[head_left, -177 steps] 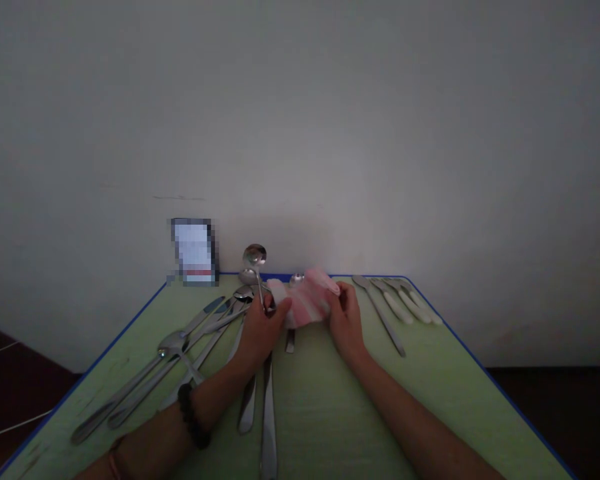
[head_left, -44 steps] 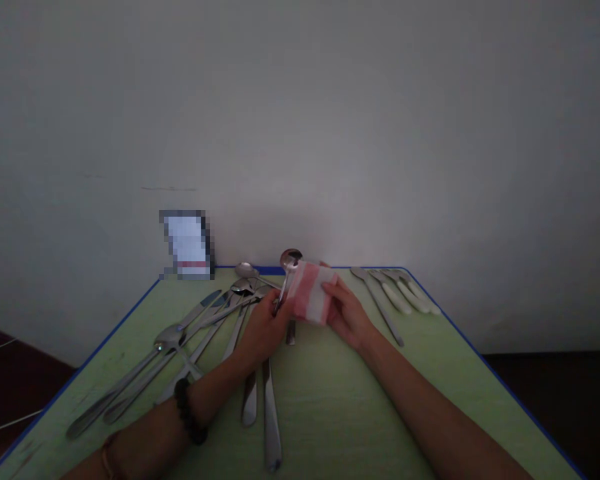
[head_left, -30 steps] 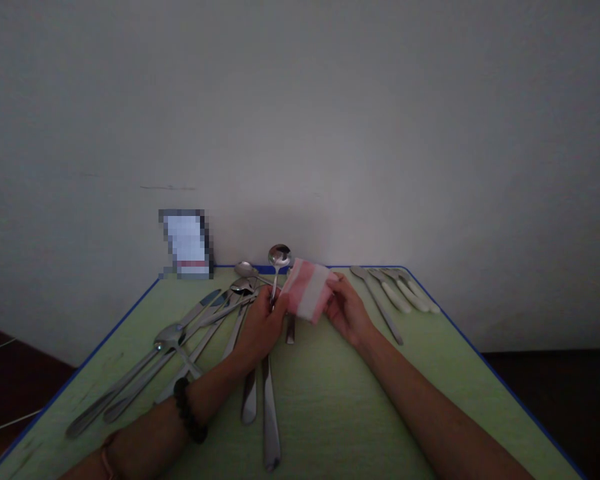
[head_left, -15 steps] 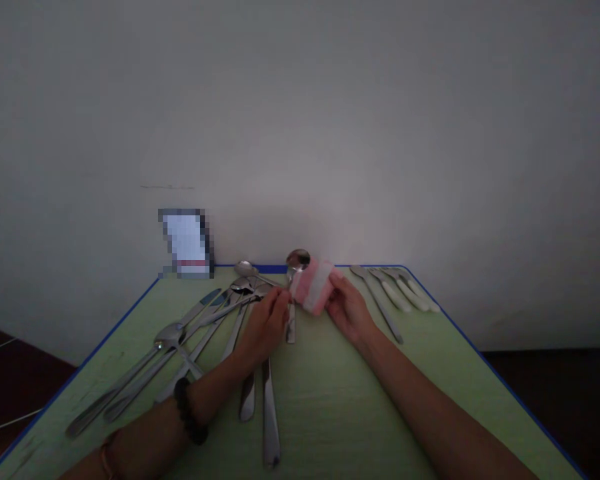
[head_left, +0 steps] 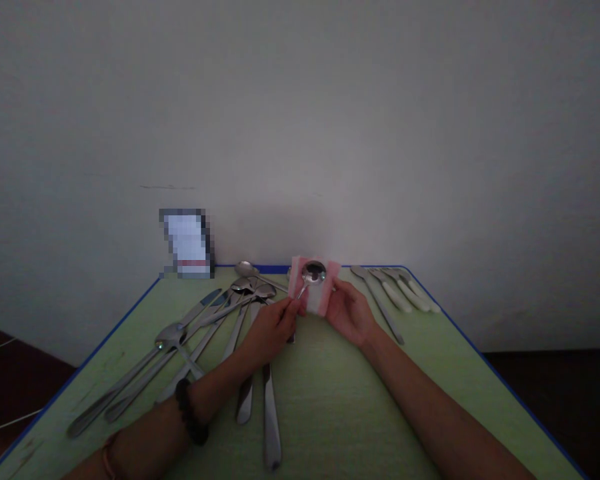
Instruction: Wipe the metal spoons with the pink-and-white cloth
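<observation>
A shiny metal spoon (head_left: 314, 272) is held up near the table's far edge, its round bowl toward me. My left hand (head_left: 275, 327) is closed around its handle, most of which the fingers hide. Behind the bowl a pink and white striped cloth (head_left: 325, 301) is spread, gripped along its right side by my right hand (head_left: 351, 311). The spoon's bowl lies in front of the cloth; whether they touch I cannot tell.
Several metal spoons and knives (head_left: 170, 337) lie heaped on the green table (head_left: 360, 407) at the left. At the right, a metal utensil (head_left: 377, 303) and several white-handled forks (head_left: 397, 293) lie in a row. A blurred phone-like screen (head_left: 186, 243) leans against the wall (head_left: 300, 133).
The spoon's bowl has shifted right and now sits in front of the cloth. The cloth has opened out flatter behind it, and my left hand has moved slightly right and lower.
</observation>
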A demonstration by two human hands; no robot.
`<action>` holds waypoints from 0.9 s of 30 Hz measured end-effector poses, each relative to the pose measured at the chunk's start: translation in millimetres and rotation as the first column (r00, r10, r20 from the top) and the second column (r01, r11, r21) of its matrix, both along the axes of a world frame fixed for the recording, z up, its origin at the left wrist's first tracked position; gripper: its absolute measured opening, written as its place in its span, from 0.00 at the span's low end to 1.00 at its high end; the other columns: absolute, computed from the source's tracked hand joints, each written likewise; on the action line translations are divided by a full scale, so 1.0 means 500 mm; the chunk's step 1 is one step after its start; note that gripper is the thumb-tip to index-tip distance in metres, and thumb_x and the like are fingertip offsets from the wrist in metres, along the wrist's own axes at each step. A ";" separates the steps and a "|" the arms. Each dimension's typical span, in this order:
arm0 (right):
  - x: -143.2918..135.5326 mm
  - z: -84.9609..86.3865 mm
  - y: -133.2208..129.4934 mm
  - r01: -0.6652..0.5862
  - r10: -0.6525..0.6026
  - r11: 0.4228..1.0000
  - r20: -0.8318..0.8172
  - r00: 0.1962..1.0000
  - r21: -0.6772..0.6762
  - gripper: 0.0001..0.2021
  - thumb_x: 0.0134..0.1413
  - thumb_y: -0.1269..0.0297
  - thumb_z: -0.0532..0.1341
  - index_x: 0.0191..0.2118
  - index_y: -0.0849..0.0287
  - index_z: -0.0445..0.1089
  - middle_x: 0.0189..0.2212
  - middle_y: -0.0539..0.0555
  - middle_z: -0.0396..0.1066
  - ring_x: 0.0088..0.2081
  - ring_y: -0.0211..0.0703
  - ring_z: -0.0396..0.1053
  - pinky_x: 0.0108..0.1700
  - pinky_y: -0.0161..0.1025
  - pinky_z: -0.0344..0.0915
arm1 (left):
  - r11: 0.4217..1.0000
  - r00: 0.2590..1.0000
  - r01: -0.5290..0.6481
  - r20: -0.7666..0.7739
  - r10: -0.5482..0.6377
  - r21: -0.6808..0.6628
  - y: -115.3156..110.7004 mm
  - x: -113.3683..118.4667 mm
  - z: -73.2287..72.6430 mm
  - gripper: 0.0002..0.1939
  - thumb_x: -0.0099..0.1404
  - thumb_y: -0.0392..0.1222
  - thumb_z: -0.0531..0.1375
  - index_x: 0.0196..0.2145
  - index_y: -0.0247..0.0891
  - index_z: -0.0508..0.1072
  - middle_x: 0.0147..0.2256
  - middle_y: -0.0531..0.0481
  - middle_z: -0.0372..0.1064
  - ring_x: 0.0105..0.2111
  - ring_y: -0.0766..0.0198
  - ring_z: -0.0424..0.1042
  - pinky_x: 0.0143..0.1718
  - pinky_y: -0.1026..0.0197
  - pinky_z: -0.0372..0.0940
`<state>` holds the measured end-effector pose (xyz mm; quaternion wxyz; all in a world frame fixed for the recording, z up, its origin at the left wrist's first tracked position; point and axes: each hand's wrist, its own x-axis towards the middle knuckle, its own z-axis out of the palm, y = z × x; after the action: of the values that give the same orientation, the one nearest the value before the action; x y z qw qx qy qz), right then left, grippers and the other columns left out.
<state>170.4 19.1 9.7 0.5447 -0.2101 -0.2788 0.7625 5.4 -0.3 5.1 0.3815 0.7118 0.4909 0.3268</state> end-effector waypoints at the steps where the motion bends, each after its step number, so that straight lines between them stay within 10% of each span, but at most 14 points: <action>1: 0.000 0.003 -0.002 -0.021 0.021 1.000 -0.012 1.000 0.003 0.14 0.54 0.62 0.54 0.43 0.61 0.69 0.35 0.54 0.76 0.38 0.43 0.73 0.47 0.42 0.66 | 1.000 1.000 -0.007 -0.005 0.006 -0.003 -0.001 0.000 0.003 0.19 0.66 0.50 0.45 0.29 0.37 0.68 0.14 0.59 0.56 0.16 0.68 0.60 0.21 0.67 0.53; 19: 0.000 -0.010 0.009 0.081 -0.082 0.997 -0.031 0.996 -0.012 0.08 0.55 0.67 0.54 0.35 0.60 0.70 0.29 0.50 0.77 0.30 0.37 0.73 0.38 0.34 0.69 | 0.999 1.000 0.008 0.003 -0.008 -0.039 -0.002 0.001 0.006 0.20 0.66 0.51 0.45 0.29 0.37 0.70 0.12 0.59 0.55 0.14 0.68 0.59 0.20 0.67 0.53; 27: 0.005 -0.020 0.018 0.143 -0.144 0.989 -0.026 0.989 -0.020 0.15 0.41 0.79 0.52 0.34 0.58 0.69 0.26 0.46 0.75 0.27 0.36 0.71 0.41 0.37 0.69 | 0.999 0.999 -0.034 -0.017 0.034 -0.015 -0.004 0.001 0.008 0.21 0.66 0.51 0.45 0.29 0.36 0.70 0.12 0.59 0.57 0.14 0.68 0.60 0.21 0.67 0.55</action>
<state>172.7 28.3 -0.4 0.6001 -0.2240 -0.2483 0.7267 6.0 -2.1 9.0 0.3773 0.7032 0.5084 0.3237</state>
